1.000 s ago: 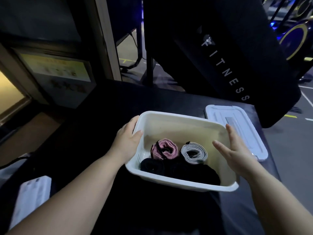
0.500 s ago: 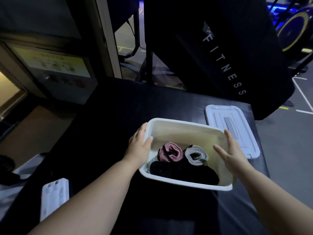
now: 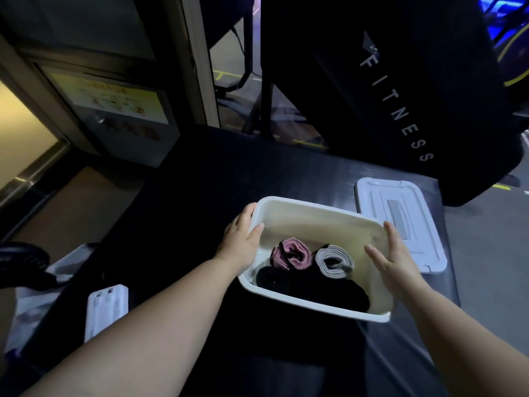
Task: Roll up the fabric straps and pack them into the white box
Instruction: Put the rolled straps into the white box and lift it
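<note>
Head view: white box sat on the counter, lid off, just beside it. Inside: pink roll, grey roll, black rolls. They looked soft and light and prob. uncoil easily, so I'd hold across the coil. Left grip pinched the left rim. Right grip was straight-fingered at the right wall, holding nothing.

The white box now sits farther from the person, moved across the bench toward 12 o'clock. Both hands have gone with it on longer-reaching arms, the left hand at its 9 o'clock rim and the right hand at 3 o'clock. A flat white object at 8 o'clock comes fully into view.
</note>
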Motion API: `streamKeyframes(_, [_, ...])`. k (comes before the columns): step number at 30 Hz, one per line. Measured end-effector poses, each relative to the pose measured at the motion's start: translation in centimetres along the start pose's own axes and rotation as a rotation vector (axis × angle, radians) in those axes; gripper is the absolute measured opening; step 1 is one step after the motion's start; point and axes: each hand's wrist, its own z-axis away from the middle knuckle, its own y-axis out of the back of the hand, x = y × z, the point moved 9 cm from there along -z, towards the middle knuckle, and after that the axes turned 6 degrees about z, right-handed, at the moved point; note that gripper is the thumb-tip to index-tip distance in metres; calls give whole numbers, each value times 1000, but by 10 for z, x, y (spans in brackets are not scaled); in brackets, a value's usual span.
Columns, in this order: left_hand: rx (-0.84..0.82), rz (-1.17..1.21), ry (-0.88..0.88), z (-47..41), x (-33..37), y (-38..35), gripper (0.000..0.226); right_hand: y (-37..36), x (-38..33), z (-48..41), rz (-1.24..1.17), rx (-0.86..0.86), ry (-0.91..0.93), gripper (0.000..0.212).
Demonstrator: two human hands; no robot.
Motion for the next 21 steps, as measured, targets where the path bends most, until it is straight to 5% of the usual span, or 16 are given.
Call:
streamKeyframes(6, [7,-67,43,-1,4,0,50,4,-8,6,0,-50,37,74])
streamKeyframes(11, [94,-374,105,-2,23,2,52,9,-7,9,8,-43,8,69])
streamKeyframes(14, [154,-363,-23,-1,59,-22,54,18,3,12,-12,-8,-14,65])
streamKeyframes(21, [-33,-108,-230,16,146,-147,41,62,65,19,39,42,-139,53])
